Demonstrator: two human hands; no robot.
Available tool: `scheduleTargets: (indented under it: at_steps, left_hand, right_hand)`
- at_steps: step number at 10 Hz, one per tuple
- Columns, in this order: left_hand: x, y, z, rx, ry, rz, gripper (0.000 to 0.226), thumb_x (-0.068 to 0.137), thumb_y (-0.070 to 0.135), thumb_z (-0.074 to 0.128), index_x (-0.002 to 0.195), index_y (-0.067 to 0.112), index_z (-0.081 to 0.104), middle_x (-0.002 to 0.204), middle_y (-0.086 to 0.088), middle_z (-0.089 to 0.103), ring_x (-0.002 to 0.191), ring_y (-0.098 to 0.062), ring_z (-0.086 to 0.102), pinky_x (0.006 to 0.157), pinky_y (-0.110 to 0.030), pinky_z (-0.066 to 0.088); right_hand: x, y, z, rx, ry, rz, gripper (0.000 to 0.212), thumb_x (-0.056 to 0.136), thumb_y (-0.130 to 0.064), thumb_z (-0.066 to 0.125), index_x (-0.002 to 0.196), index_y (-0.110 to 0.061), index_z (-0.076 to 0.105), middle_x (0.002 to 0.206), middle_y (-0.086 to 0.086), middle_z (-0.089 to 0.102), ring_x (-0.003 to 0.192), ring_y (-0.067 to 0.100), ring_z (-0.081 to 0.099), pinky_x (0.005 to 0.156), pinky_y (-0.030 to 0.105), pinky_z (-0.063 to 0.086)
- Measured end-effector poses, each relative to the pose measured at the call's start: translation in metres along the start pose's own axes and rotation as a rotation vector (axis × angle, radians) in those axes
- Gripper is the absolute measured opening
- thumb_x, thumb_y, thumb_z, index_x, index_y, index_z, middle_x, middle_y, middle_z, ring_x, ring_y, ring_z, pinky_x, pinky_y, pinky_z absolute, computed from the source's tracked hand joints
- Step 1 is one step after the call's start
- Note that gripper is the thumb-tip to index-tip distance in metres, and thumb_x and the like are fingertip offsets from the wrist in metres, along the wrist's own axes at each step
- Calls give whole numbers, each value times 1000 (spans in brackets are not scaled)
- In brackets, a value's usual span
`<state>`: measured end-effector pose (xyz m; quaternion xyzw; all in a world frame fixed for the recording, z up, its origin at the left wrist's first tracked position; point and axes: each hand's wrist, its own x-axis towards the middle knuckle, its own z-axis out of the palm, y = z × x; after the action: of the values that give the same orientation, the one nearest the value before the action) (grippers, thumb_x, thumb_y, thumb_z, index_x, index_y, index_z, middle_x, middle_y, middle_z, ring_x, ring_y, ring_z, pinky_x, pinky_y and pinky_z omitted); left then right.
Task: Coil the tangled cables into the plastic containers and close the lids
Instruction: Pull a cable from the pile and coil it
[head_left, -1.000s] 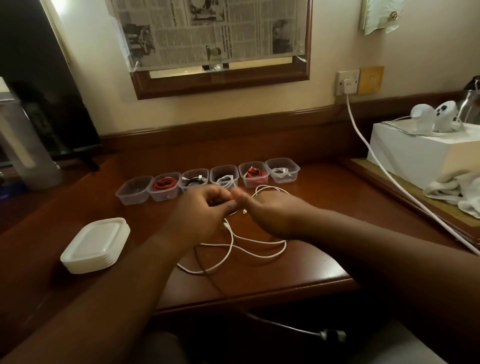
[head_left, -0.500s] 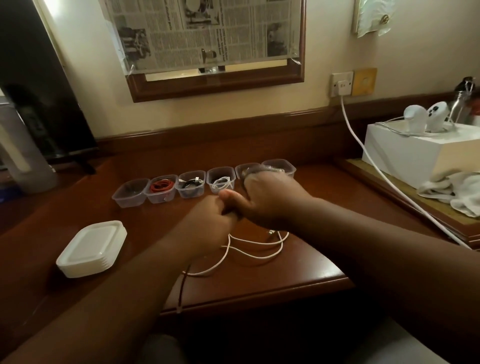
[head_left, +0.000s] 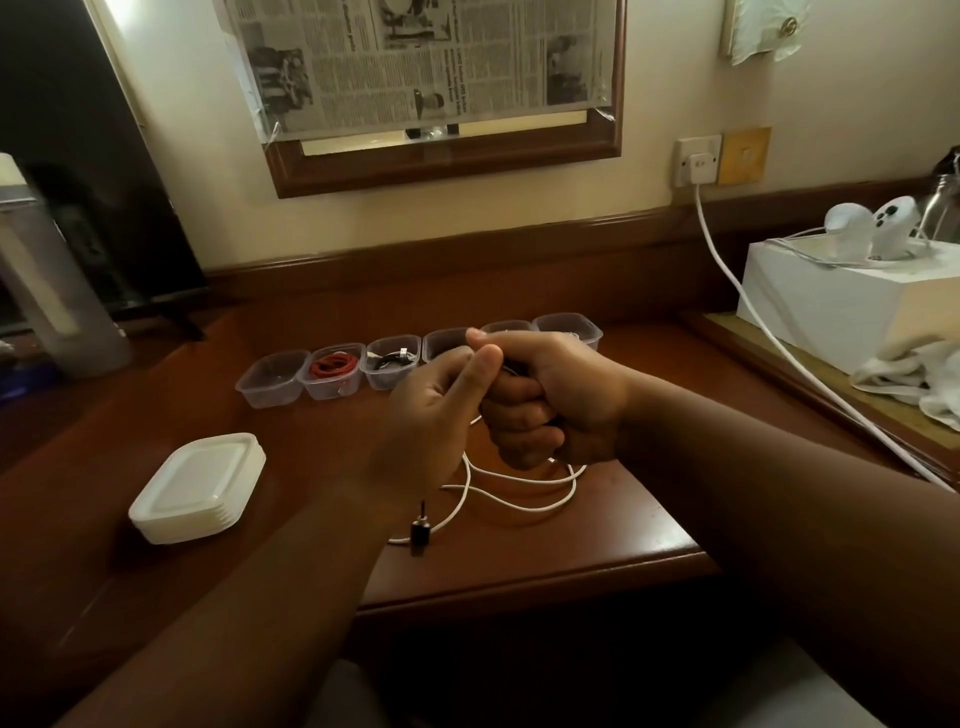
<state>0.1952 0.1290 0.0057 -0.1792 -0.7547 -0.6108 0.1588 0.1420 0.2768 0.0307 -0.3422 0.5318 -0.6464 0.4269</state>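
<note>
My right hand (head_left: 550, 400) is a fist gripping a black cable above the desk. My left hand (head_left: 431, 415) pinches the same cable between thumb and fingers, touching the right fist. The cable's black plug (head_left: 420, 532) dangles beside my left wrist, just over the desk. A white cable (head_left: 519, 491) lies in loose loops under my hands. Several clear containers stand in a row behind: an empty one (head_left: 272, 379), one with a red cable (head_left: 333, 370), one with a black cable (head_left: 390, 362); the others are partly hidden by my hands. White lids (head_left: 197, 488) are stacked at the left.
A white box (head_left: 841, 306) carrying two white controllers stands at the right, with a white cloth (head_left: 914, 376) beside it. A white power cord (head_left: 737, 291) runs from the wall socket across the right side. A tall clear bottle (head_left: 57, 312) stands far left. The desk's front edge (head_left: 519, 587) is close.
Both hands rose and closed together. The black cable, which hung over the desk's front edge, was drawn up; its plug now dangles by my left wrist.
</note>
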Motion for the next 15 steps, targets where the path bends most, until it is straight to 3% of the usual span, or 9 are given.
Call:
scheduleTargets:
  at_steps: [3, 7, 8, 9, 10, 11, 13, 14, 15]
  left_hand:
    - [7, -11, 15, -305, 67, -201, 37, 77, 65, 67, 82, 28, 67, 71, -10, 42, 54, -16, 35, 51, -30, 25]
    - [50, -31, 22, -202, 192, -107, 27, 95, 40, 48, 86, 15, 56, 60, 6, 58, 46, -3, 53, 44, -15, 41]
    - [57, -47, 24, -120, 206, -96, 28, 85, 53, 51, 85, 30, 67, 77, 7, 69, 72, -6, 67, 64, -24, 54]
    - [65, -59, 25, -70, 178, -99, 33, 88, 56, 52, 90, 27, 68, 93, -4, 71, 98, -26, 69, 90, -51, 56]
    - [80, -68, 18, -50, 191, -146, 38, 96, 51, 52, 93, 17, 66, 97, -18, 69, 96, -33, 68, 90, -53, 56]
    - [99, -77, 3, -90, 275, -214, 32, 99, 44, 51, 96, 16, 67, 92, -9, 73, 90, -20, 73, 81, -33, 61]
    - [127, -113, -1, -173, 268, -364, 34, 93, 55, 57, 94, 24, 71, 102, -5, 75, 106, -26, 69, 97, -49, 52]
    - [136, -138, 3, -223, 326, -431, 33, 96, 47, 57, 96, 16, 70, 95, -7, 75, 96, -24, 72, 85, -41, 57]
    - [141, -157, 1, -280, 348, -476, 33, 98, 40, 57, 83, 13, 66, 73, -2, 70, 68, -16, 70, 62, -30, 56]
  right_hand:
    - [5, -12, -9, -240, 163, 24, 62, 104, -41, 29, 46, -17, 32, 42, 1, 27, 34, 19, 29, 44, 27, 22]
    - [38, -15, -33, -270, 579, -116, 51, 103, -33, 40, 57, -15, 54, 46, -1, 37, 37, 16, 36, 43, 27, 34]
    - [50, -7, -42, -413, 843, -74, 32, 100, -32, 47, 80, -8, 58, 65, 10, 57, 59, 25, 58, 65, 42, 57]
    - [57, 3, -57, -520, 977, -158, 32, 99, -25, 48, 84, 1, 60, 93, 32, 64, 89, 49, 61, 89, 59, 51]
    - [63, 12, -69, -436, 902, -236, 46, 104, -33, 43, 105, 10, 60, 88, 26, 64, 102, 52, 55, 88, 58, 49]
    - [74, 19, -79, -483, 796, -306, 40, 108, -29, 34, 117, 1, 59, 105, 25, 64, 91, 35, 59, 76, 37, 51]
    - [104, 47, -124, -967, 812, -360, 23, 108, -28, 31, 100, -15, 49, 79, -5, 50, 64, 4, 46, 56, 14, 40]
    - [119, 68, -143, -722, 819, -325, 28, 108, -27, 33, 98, -12, 55, 84, 6, 58, 74, 8, 56, 66, 22, 48]
    - [130, 81, -159, -45, 693, -163, 32, 106, -28, 38, 105, -10, 65, 93, 10, 71, 88, 19, 68, 83, 39, 54]
